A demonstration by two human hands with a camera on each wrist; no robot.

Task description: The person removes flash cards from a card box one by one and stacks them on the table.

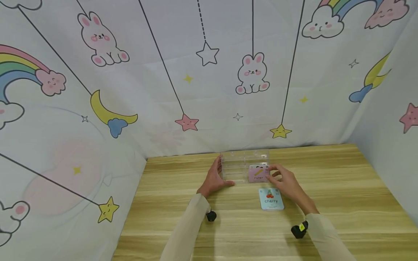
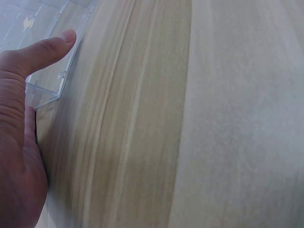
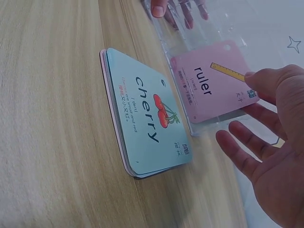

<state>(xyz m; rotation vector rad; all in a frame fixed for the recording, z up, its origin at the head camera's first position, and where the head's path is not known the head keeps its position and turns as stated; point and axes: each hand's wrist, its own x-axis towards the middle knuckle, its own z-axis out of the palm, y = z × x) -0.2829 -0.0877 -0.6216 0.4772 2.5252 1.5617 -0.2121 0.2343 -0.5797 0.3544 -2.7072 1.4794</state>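
A clear plastic card rack [image 1: 233, 170] with stepped compartments stands at the back of the table. My left hand [image 1: 216, 177] holds its left end, thumb [image 2: 59, 45] along the front edge and fingers at the side. A pink flash card [image 3: 213, 80] reading "ruler" leans in the rack's lower right compartment. My right hand [image 1: 285, 181] pinches its right edge between thumb and index finger, the other fingers spread loosely. In front of the rack lies a stack of flash cards [image 3: 147, 114], a light-blue "cherry" card on top.
The wooden table [image 1: 241, 224] reaches to a white cloth backdrop [image 1: 215, 94] printed with rabbits, stars and clouds. The cloth also stands along the left and right sides. The card stack sits close to the rack's front right and below my right hand.
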